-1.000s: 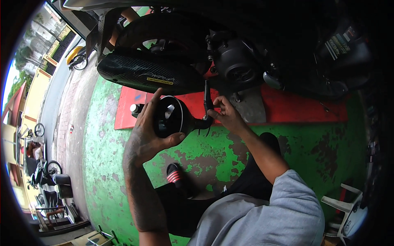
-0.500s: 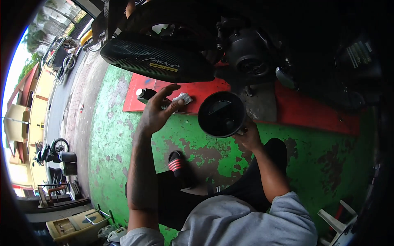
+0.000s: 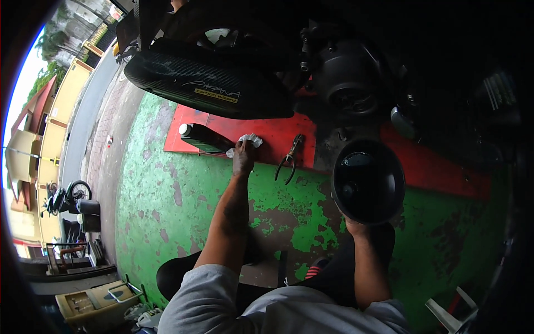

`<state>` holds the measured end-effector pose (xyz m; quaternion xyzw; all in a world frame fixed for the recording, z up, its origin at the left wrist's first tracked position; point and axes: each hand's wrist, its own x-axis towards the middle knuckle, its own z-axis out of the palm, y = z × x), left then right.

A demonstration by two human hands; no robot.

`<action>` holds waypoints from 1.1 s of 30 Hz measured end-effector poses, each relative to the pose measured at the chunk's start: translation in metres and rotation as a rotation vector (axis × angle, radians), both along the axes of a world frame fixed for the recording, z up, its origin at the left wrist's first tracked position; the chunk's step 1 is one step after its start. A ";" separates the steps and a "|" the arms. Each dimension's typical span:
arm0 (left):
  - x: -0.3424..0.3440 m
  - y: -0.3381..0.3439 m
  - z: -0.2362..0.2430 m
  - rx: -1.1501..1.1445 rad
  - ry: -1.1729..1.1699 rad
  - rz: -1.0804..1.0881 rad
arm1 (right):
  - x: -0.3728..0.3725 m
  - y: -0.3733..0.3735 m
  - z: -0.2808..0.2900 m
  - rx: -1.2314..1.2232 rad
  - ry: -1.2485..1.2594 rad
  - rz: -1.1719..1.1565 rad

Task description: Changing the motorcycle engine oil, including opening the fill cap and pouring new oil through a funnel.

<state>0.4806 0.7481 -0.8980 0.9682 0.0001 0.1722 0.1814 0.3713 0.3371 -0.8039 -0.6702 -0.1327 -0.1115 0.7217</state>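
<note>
My right hand (image 3: pixel 357 227) holds a wide black funnel (image 3: pixel 375 186) by its lower side, its dark bowl facing up; most of the fingers are hidden beneath it. My left hand (image 3: pixel 243 158) reaches down to the red platform (image 3: pixel 222 121), its fingers closed on a crumpled white rag (image 3: pixel 253 140). Left of that hand lies a dark bottle (image 3: pixel 207 138) with a white cap. A pair of pliers (image 3: pixel 290 158) rests between the rag and the funnel, handles hanging over the platform's near edge.
A motorcycle's exhaust muffler (image 3: pixel 211 83) and engine cover (image 3: pixel 350 83) hang over the platform. Around me is worn green floor (image 3: pixel 161 189). A pale box (image 3: pixel 92 303) stands lower left, a white stool (image 3: pixel 453 312) lower right. Parked motorcycles (image 3: pixel 78 203) are at far left.
My left hand has gone from above the bottle, fingers apart, down onto the rag. The funnel in my right hand has moved right and nearer to me, uncovering the pliers.
</note>
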 end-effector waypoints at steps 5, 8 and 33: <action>-0.008 -0.030 0.007 0.188 -0.050 0.139 | 0.010 0.003 0.021 -0.093 -0.040 -0.066; -0.010 0.001 0.002 0.161 -0.042 0.266 | 0.013 0.013 0.034 -0.141 -0.057 -0.012; -0.131 -0.244 0.180 -1.791 0.281 0.397 | 0.011 0.066 0.115 -0.524 -0.171 -0.315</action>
